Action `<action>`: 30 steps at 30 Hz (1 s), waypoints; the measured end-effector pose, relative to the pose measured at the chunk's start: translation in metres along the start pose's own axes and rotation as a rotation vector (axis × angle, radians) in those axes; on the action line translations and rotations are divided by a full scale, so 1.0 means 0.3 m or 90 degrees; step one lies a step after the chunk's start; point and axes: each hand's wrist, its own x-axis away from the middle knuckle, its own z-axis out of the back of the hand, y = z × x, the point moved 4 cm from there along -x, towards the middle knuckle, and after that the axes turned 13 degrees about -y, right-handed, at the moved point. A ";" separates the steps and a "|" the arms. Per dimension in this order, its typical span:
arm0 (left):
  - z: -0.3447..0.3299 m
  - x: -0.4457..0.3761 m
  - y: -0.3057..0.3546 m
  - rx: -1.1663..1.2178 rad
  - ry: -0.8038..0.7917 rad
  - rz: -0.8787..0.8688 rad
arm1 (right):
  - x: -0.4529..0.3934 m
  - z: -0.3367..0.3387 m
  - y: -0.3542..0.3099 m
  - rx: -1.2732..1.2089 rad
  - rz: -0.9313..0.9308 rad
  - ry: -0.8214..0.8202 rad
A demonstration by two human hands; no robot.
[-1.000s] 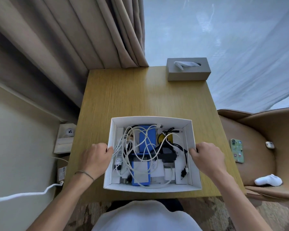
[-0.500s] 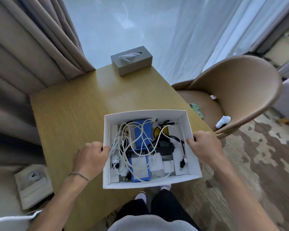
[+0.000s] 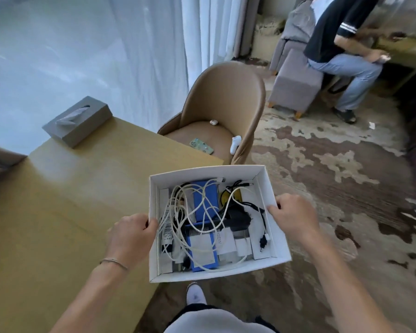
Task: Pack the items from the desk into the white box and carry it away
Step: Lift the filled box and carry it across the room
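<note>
The white box (image 3: 274,188) is lifted off the desk and held out past the desk's right corner, over the carpet. Inside lie tangled white cables (image 3: 192,212), blue flat boxes (image 3: 205,200), black adapters (image 3: 238,219) and white chargers (image 3: 243,246). My left hand (image 3: 130,236) grips the box's left wall, thumb inside the rim. My right hand (image 3: 292,215) grips the right wall the same way.
The wooden desk (image 3: 70,200) lies to the left with a grey tissue box (image 3: 78,121) at its far corner. A tan chair (image 3: 223,111) holds a phone (image 3: 201,145) and small white items. A seated person (image 3: 341,44) is far right. Patterned carpet (image 3: 334,188) stretches ahead.
The box has risen off the desk and swung right with my body; the view turned from the desk toward the chair and the room.
</note>
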 end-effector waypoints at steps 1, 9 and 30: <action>-0.012 0.005 0.054 -0.010 -0.003 -0.018 | 0.038 0.007 0.060 -0.007 -0.018 0.011; -0.242 0.107 0.526 0.026 -0.092 -0.199 | 0.437 0.048 0.612 -0.077 -0.148 0.088; -1.022 1.000 1.897 -0.236 -0.233 -0.645 | 1.831 -0.176 1.809 -0.262 -0.654 0.251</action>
